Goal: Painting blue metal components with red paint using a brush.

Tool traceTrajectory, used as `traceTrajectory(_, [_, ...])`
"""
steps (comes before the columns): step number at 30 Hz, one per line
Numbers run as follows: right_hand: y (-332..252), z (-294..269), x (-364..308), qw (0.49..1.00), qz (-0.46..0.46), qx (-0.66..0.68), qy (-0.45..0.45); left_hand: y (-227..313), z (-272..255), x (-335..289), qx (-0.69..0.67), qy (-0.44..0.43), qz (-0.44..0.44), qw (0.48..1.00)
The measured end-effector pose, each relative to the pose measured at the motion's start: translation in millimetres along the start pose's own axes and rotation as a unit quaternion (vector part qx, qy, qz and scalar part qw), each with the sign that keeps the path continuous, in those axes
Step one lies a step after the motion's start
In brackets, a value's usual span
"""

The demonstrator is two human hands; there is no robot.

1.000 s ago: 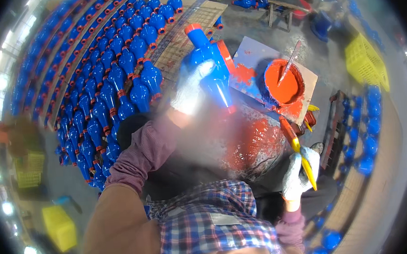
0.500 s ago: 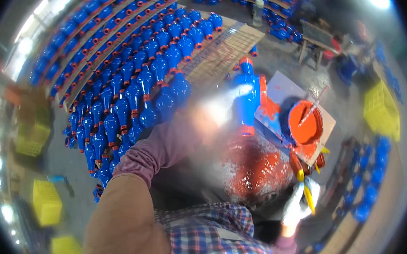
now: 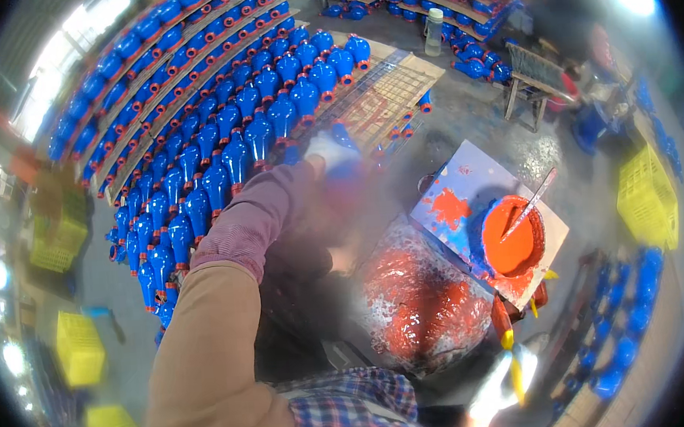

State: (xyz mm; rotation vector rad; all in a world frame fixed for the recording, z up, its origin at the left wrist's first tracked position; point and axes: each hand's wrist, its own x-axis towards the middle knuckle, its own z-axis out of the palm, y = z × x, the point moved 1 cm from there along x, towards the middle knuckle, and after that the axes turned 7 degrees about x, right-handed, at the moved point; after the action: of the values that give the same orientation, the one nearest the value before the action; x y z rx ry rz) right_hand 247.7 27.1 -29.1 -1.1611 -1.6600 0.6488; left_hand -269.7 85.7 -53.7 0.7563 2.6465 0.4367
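My left hand (image 3: 323,153), in a white glove and smeared by motion, is closed on a blue pipe fitting (image 3: 343,136) with a red end. It holds the fitting beside the near edge of rows of similar glossy blue fittings (image 3: 260,137) with red rims. My right hand (image 3: 493,389), gloved in white and blurred, is low at the right. Its fingers are around a yellow-handled tool (image 3: 517,380); a brown-red part is in line above the handle. Left of it is a rounded mound (image 3: 420,303) coated with wet red paint.
A bucket of orange-red paint (image 3: 513,237) with a stick (image 3: 533,198) in it stands on a paint-stained board (image 3: 466,169). Shelves (image 3: 187,46) of blue fittings rise at the far left. A clear bottle (image 3: 434,32), a wooden stool (image 3: 536,69) and yellow crates (image 3: 648,192) stand around.
The blue fitting has gone from beside the paint board leftward toward the rows, with my left hand on it. My right hand has dropped slightly lower with the yellow-handled tool.
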Motion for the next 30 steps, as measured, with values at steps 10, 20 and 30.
traceTrajectory(10, [-16.6,-0.3,11.7,0.999,-0.004,-0.031,-0.020,-17.6,7.7,50.5,0.253,0.024,0.000,0.967])
traceTrajectory(20, [-22.7,-0.4,14.6,0.998,-0.031,-0.013,-0.045,-25.3,1.8,39.5,0.280,0.026,-0.006,0.960])
traceTrajectory(30, [-33.9,-18.6,35.3,0.989,-0.111,0.086,-0.041,-1.1,-13.7,8.0,0.011,-0.018,0.263,0.965])
